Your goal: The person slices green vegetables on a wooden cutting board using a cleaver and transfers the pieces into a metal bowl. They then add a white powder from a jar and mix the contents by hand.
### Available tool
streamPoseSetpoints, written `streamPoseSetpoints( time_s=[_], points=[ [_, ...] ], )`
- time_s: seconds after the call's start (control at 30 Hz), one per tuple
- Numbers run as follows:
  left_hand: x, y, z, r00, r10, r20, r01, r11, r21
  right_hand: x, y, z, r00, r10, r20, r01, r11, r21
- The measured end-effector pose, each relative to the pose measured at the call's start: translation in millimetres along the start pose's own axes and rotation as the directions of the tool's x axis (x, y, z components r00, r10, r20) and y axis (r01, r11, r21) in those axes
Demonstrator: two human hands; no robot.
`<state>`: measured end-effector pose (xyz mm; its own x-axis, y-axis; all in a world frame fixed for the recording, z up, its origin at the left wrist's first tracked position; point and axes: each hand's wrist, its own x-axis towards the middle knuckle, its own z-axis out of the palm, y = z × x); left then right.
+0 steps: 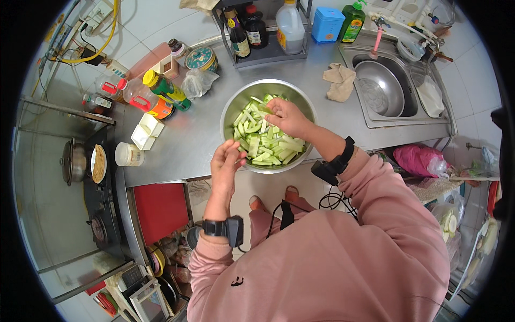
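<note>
A wide stainless-steel bowl (309, 104) stands at the front of the counter, filled with cut strips of a pale green vegetable (273, 143), likely squash. Over its far half, my right hand (287, 116) pinches a green slice (264, 109) between thumb and fingers. My left hand (226, 163) is at the near left rim, fingers loosely curled and slightly apart, with no piece visible in it. Its fingertips reach just over the strips; whether they touch any is unclear. Both wrists wear black strapped devices.
Bottles, including a yellow-capped green one (167, 89), crowd the counter's left. A black rack (267, 50) holds more bottles behind the bowl. To the right are a beige cloth (339, 81) and a sink (410, 96) containing a metal basin (378, 90). A gas stove (102, 205) stands far left.
</note>
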<state>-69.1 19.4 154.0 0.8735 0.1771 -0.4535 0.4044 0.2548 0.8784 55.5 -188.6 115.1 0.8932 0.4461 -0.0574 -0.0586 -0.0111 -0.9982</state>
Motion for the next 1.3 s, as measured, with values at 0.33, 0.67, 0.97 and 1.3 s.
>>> streamPoseSetpoints(
  time_s=[0.33,0.67,0.97,1.3],
  points=[
    [49.5,10.2,57.2,0.974,0.091,0.208,-0.059,0.986,-0.156,-21.3,-24.8,6.8,0.968,-0.250,-0.011,0.245,0.957,-0.158],
    [52.1,9.9,60.4,0.996,0.089,-0.024,-0.086,0.992,0.097,-30.3,-25.4,-3.7,0.958,0.209,0.197,-0.287,0.739,0.610],
    [1.8,-6.8,30.1,0.968,-0.014,0.252,0.046,0.992,-0.121,-71.5,-27.5,55.0,0.945,0.192,0.265,-0.269,0.917,0.293],
    [-80.4,-85.9,-161.7,0.972,-0.216,-0.096,0.161,0.902,-0.400,-111.9,-13.9,112.6,0.832,0.413,0.369,-0.388,0.910,-0.144]
  ],
)
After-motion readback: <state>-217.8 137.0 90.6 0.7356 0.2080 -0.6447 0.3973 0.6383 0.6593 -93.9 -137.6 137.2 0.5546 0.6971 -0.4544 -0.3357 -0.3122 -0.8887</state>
